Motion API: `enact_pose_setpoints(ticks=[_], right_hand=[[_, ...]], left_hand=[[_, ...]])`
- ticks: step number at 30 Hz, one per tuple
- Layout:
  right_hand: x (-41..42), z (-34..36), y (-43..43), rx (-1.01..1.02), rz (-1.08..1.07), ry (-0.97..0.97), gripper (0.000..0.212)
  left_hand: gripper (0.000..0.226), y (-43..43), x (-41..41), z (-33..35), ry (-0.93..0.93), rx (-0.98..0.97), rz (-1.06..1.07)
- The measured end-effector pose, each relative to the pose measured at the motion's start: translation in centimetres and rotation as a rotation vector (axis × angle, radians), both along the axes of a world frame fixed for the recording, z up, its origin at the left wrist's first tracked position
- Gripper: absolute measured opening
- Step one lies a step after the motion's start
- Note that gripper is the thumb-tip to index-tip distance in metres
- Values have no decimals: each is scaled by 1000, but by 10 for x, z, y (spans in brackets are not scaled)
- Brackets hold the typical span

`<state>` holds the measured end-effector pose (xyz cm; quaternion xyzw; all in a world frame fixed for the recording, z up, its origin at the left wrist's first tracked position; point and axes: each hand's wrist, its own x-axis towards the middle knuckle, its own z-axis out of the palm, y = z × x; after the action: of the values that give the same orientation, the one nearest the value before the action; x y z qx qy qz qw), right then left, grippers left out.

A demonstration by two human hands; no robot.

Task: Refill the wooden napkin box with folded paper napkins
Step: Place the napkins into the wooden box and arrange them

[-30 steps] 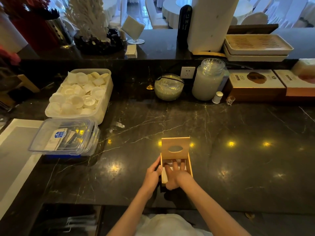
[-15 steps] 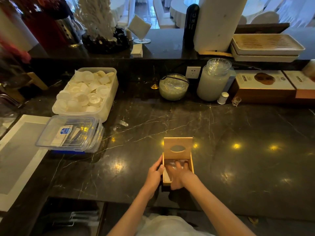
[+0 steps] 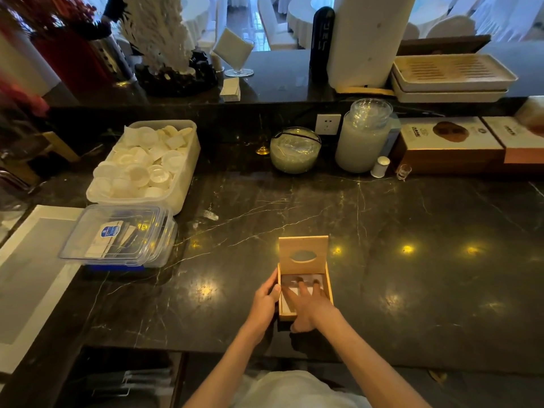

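Now straight, spread fingers (image 3: pixel 301 288) of the right hand (image 3: pixel 312 309) are pressing the folded paper napkins (image 3: pixel 285 303) down, reaching deeper than before. The left hand (image 3: pixel 265 301) is clasping the wooden napkin box (image 3: pixel 329 285) on the marble counter (image 3: pixel 412 225), so loading is probably finishing.

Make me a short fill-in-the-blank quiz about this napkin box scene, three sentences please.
1. The right hand presses flat on napkins ____ the box.
2. The left hand grips the box's ____ side.
3. The hole in the open lid is ____ in shape.

Missing words: inside; left; oval.
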<state>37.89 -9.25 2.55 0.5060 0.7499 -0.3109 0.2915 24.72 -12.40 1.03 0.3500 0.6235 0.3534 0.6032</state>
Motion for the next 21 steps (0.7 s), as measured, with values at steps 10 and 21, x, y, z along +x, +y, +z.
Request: enact_pose_setpoints(ticks=[10,21], right_hand=[[-6,15,-33,153,-29,11,64],[-28,55,-89,587,-115,332,32]], left_hand=[[47,-1,-2,4,-8,28,-56],[44,-76,-67,13,752,213,-198]])
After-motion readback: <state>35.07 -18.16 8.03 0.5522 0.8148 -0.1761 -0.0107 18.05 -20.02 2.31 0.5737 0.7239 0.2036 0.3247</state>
